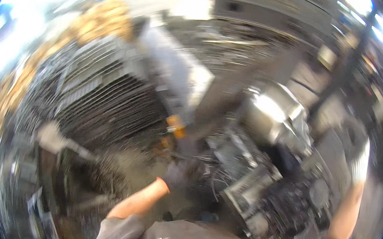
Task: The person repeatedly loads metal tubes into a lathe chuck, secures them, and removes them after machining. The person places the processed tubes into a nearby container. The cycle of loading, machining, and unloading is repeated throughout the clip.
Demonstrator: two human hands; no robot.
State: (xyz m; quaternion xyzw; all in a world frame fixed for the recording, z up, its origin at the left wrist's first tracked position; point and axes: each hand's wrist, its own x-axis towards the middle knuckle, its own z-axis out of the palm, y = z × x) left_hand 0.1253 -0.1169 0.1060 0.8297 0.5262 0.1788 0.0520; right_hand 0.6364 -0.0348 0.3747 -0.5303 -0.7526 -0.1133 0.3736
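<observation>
Strong motion blur smears the whole view. My left hand [182,171], in a dark glove with an orange cuff, reaches forward near the middle; its fingers merge with the dark background, and I cannot make out a grip. Just beyond it are an orange piece [176,126] and a long pale grey panel or box [172,64]. My right hand [356,136] is stretched far out to the right, in a dark glove with a white cuff. It is beside a grey rounded machine part [333,148]; its fingers are smeared, and whether it touches that part is unclear.
A large stack of thin dark slats or sheets [107,94] stands at left, with yellowish bundled material [102,23] behind. A shiny metal cylinder or housing [275,111] sits right of centre, above dark machinery [283,194]. A dark post [349,58] rises at far right.
</observation>
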